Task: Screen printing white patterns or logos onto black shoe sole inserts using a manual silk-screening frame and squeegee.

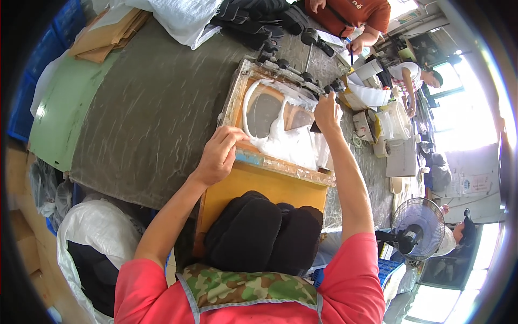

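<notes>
A wooden screen-printing frame (pixel 259 157) lies on the table in front of me, its edges stained. Thick white paste (pixel 278 135) is spread unevenly over its mesh, around darker rounded shapes. My left hand (pixel 218 154) is closed at the near left corner of the frame, its fingertips on the wood. Over the right side of the frame, my right hand (pixel 328 113) is closed; a small dark part shows under its palm, but the rest of what it grips is hidden. Several black soft pads (pixel 251 232) lie stacked on a yellow board (pixel 243 186), between my body and the frame.
Black clamps (pixel 307 76) line the frame's far edge. Across the table, a person in a rust-coloured shirt (pixel 372 16) holds a pen-like stick. Tape rolls (pixel 381 148) and containers stand at right, near a fan (pixel 418 229). A white sack (pixel 100 232) holding black pieces stands lower left.
</notes>
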Motion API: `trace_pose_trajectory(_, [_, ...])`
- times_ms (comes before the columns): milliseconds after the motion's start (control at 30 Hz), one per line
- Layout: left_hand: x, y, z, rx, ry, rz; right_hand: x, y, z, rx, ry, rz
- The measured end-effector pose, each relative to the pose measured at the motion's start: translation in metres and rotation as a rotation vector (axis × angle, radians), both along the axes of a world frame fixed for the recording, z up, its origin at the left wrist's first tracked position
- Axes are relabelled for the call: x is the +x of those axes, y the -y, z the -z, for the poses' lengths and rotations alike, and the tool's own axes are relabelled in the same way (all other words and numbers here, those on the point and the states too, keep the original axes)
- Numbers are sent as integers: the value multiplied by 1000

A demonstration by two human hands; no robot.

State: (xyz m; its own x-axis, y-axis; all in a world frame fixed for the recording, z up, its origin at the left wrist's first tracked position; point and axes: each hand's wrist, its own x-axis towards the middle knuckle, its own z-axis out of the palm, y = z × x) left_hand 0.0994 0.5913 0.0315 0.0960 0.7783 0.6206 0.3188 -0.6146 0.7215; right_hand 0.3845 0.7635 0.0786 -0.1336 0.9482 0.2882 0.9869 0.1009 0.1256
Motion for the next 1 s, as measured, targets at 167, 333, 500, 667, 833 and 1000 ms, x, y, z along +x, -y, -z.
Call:
trace_pose_trajectory(167, [0,1,1,7,-23,-13,-4,-9,18,8,40,38])
trace_pose_trajectory(333, [6,-2,-1,5,-10,10,13,-26,31,138,-279,91])
trace_pose_trajectory(500, [-1,2,0,-1,-10,-7,10,-33,20,-198,-442,242])
trace_pose_trajectory(667, [5,-2,-1,27,-9,0,24,-43,27,-204,-600,232])
trace_pose_trajectory(833, [3,-4,0,15,-21,1,9,-42,30,-149,-666,314])
trace_pose_trajectory(1000, [5,-2,-8,59,-23,3,2,-32,29,-103,-667,329])
